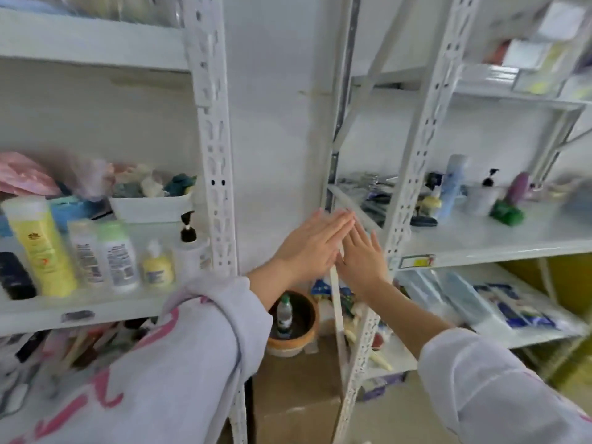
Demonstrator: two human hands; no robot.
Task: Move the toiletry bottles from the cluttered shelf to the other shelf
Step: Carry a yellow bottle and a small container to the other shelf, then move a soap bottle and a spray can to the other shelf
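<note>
While both my hands hang flat and empty between the racks, left hand [309,248] overlapping right hand [363,259], the toiletry bottles [105,254] stand upright on the left shelf [105,307], nearer my left.

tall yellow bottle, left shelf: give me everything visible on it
The tall yellow bottle looks like opaque plastic: pale yellow body, white cap on top, a small dark and orange print on its front, too blurred to read. It stands on the left shelf, leaning slightly left, at the left end of the front row, beside a dark container and a white bottle. No hand touches it.
</note>
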